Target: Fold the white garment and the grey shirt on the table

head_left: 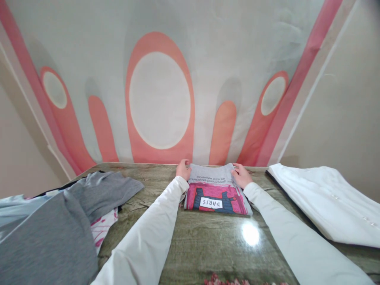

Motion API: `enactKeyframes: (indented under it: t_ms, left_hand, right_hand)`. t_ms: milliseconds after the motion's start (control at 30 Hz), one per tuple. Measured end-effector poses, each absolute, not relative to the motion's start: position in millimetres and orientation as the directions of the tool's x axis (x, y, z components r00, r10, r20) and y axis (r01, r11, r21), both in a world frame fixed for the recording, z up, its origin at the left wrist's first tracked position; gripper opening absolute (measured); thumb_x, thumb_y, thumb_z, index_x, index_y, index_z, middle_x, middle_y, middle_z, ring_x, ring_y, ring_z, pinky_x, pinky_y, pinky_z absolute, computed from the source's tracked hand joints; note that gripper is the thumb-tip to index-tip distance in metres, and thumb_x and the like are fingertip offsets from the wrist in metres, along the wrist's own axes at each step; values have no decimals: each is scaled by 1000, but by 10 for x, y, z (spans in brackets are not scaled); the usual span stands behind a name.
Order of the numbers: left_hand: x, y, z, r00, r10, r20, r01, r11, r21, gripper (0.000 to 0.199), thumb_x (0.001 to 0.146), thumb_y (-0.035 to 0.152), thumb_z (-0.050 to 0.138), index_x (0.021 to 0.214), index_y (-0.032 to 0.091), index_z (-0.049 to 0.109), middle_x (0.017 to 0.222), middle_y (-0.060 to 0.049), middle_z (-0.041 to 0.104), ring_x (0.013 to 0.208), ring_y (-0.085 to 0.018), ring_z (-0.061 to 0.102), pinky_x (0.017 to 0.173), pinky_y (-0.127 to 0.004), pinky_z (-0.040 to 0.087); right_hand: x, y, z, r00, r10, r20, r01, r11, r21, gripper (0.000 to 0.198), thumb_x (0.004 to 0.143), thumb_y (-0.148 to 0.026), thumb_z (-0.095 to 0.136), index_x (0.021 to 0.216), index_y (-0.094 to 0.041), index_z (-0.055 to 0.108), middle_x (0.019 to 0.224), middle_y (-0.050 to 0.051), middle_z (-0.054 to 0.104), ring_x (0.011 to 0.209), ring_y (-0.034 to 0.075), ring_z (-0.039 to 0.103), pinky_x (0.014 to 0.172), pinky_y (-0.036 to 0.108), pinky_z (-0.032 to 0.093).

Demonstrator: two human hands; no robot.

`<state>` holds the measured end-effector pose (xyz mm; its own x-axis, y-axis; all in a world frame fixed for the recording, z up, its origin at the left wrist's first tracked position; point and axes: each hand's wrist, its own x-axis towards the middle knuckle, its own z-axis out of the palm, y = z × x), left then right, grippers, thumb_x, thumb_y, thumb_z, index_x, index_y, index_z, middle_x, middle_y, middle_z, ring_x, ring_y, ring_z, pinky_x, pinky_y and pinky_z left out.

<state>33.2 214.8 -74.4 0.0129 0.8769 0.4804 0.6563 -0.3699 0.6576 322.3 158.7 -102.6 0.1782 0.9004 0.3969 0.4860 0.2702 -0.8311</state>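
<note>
A grey T-shirt (212,174) lies folded into a neat rectangle near the far edge of the table. Its print is upside down from here: dark lettering above a pink picture with a dark blue animal shape and a white "PARIS" label. At its far left corner is my left hand (183,170), fingers curled against the cloth. My right hand (242,175) pinches the far right corner, its fingertips over the fabric. Both forearms reach forward in white sleeves.
Left on the table (142,221) is a loose pile of clothes with a grey garment (50,233) on top. White folded clothing (326,202) lies at the right over something dark. Behind stands a wall panel (208,47) with coral shapes.
</note>
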Motion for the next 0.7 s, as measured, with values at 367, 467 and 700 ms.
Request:
enactKeyframes:
  t_ms: [367,467,700]
  left_hand:
    - [332,1998,-656,63,899,433,747,-330,577,16,72,10,54,86,14,58,89,-6,58,82,-16,58,82,-30,44]
    - [341,1948,-531,122,903,411,776,-345,528,23,67,12,60,90,13,58,96,-8,57,92,-19,55,87,-30,40]
    - [752,1197,-80,687,709,159,651,-697,300,52,71,43,59,116,20,48,121,-9,50,112,-25,45,94,-35,33]
  right_hand:
    - [3267,1596,-986,186,901,392,503,255,-826,40,77,-22,46,117,-17,43,100,9,64,94,17,59,84,35,45]
    - [3263,1625,-1024,225,885,407,537,236,-810,43,74,-20,49,116,-15,42,99,10,63,93,17,59,85,35,44]
    - [3186,1592,-995,242,851,466,661,207,-721,51,71,-26,55,117,-11,43,118,16,51,108,22,49,93,37,37]
